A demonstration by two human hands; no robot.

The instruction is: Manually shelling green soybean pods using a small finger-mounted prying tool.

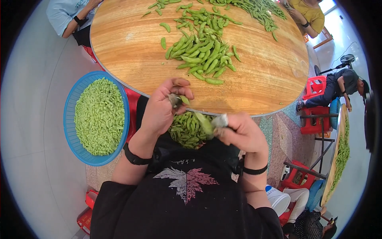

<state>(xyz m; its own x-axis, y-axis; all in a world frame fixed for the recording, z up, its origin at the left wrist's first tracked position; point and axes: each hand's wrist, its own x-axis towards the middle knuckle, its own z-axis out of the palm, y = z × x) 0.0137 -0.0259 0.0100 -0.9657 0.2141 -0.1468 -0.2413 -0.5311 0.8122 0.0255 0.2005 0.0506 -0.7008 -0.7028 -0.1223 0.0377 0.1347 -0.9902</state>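
My left hand is raised at the near table edge, its fingers closed on a small green bean pod. Something greyish covers one of its fingertips. To its right, my right hand pinches another green pod, blurred by motion; a silvery wrap covers a digit there. Below both hands, over my lap, lies a heap of green pods; what holds it is hidden. Beyond my hands, a pile of whole green pods rests on the round wooden table.
At my left stands a blue plastic basket full of shelled green beans. More pods lie at the table's far side, where two people sit. On the right are a white bucket, red stools and another table with people.
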